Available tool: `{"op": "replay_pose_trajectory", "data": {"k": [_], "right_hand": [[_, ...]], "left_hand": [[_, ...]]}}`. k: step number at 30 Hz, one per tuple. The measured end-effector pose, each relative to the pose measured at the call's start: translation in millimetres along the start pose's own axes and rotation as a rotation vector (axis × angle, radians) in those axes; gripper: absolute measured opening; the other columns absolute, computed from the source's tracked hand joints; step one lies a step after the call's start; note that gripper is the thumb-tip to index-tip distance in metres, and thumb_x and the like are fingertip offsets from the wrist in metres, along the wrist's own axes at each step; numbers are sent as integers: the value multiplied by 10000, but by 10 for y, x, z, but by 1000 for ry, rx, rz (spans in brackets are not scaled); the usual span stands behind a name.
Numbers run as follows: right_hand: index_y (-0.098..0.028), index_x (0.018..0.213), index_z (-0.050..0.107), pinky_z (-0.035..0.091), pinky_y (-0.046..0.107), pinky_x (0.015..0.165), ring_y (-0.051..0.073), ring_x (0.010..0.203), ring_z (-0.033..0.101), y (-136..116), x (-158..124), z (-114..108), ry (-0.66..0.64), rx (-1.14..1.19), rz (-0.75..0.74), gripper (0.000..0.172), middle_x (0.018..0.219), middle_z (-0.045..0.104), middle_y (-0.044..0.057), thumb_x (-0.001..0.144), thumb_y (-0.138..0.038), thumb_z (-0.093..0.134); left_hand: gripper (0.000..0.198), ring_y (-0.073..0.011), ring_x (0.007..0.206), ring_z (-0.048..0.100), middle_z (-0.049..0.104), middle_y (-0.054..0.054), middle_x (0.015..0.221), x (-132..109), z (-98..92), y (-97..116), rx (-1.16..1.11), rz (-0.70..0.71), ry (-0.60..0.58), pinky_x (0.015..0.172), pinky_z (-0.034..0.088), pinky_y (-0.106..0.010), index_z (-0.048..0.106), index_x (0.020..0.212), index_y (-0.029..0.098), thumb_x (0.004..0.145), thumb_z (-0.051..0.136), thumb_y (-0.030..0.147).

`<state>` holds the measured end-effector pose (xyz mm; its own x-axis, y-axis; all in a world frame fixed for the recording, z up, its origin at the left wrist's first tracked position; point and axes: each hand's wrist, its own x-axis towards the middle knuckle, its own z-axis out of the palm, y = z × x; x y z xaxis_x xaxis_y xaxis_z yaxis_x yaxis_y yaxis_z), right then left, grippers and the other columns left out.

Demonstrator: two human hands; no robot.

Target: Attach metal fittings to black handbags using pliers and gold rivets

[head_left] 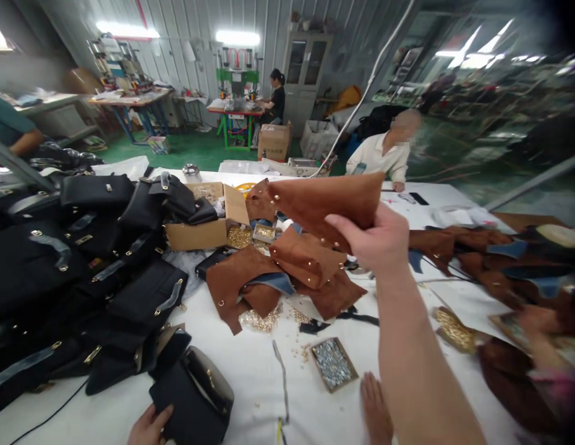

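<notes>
My right hand (380, 238), raised over the middle of the table, grips a brown leather piece (327, 198) with small gold studs along its lower edge. The thumb presses its near face; the other fingers are hidden behind. At the bottom left my left hand (151, 426) pinches the edge of a black handbag (190, 395), which lies tilted with its lined opening to the right. Below the raised leather lies a pile of similar brown pieces (250, 278). Another hand (374, 402) rests flat by my right forearm; whose it is I cannot tell.
Black bags (97, 241) heap up on the left. A small box of silver fittings (334, 364), loose gold studs (264, 319) and an open carton (197, 236) stand around the pile. More brown pieces (436, 244) lie right. A co-worker (380, 148) leans at the far edge.
</notes>
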<state>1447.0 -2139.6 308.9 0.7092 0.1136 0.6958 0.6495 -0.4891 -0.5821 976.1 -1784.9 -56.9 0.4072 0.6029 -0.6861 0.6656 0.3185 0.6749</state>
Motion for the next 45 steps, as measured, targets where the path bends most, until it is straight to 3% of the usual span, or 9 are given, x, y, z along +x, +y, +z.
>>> {"op": "replay_pose_trajectory", "data": {"k": [5,8,10,12,15,20,25,35,45], "right_hand": [[-156,1073,808,546,384,894,243,902,694,1235,391,589,-214,-268,-103,321,1048,820,144,934,-443,778],[-118,1193,793,528,391,922,250,966,709,1805,241,916,-405,-359,44,341,1140,817,190,909,-305,764],[-128,1228,789,532,416,955,272,1021,721,1885,-48,1078,-421,-364,138,362,1176,812,197,900,-279,758],[-150,1246,781,537,442,1003,290,1079,723,1669,-506,1240,-306,-292,149,352,1203,801,186,938,-313,729],[-218,1279,755,561,425,1018,262,1075,731,914,-1485,1492,-233,23,180,320,1227,790,128,1019,-378,660],[-287,1151,794,610,392,909,244,970,759,-433,-3541,1820,-884,547,393,209,1100,823,48,1034,-355,634],[-238,1264,751,588,475,1027,327,1169,734,-843,-4967,2213,-959,387,448,372,1258,772,130,989,-157,512],[-147,1147,760,514,447,922,342,1078,694,-1296,-5523,3054,-896,-32,447,354,1052,776,217,1091,-287,440],[-249,1322,774,483,329,1024,217,1119,718,-1654,-5989,3548,-844,16,536,381,1242,819,66,1123,-407,489]], "left_hand": [[381,-351,966,824,842,-106,935,131,-14,-137,-174,-15,-48,846,694,-413,770,919,219,615,944,368],[398,-309,875,820,840,-112,910,138,-3,-152,-212,-28,-49,793,684,-365,773,942,179,622,939,346],[404,-283,778,801,816,-88,824,79,21,-123,-194,-27,-41,726,671,-358,747,931,173,632,935,369],[426,-272,710,775,783,-61,747,1,40,-88,-156,-5,-37,659,646,-357,719,935,172,647,926,410],[489,-272,785,785,790,-59,788,-40,26,-87,-150,-6,1,676,634,-339,722,1021,165,663,919,434],[563,-277,902,792,829,-131,1030,53,-66,-192,-148,-8,-1,730,623,-333,720,1161,137,701,885,415],[592,-261,911,791,829,-150,1083,31,-104,-254,-171,25,-63,817,623,-351,698,1225,111,729,856,395],[558,-283,860,778,820,-147,981,219,-625,-499,-94,19,-223,770,618,-377,746,1146,115,699,926,396],[637,-262,920,756,807,-132,1024,546,-1314,-893,84,-122,-448,809,575,-344,751,1154,114,736,927,562]]}}
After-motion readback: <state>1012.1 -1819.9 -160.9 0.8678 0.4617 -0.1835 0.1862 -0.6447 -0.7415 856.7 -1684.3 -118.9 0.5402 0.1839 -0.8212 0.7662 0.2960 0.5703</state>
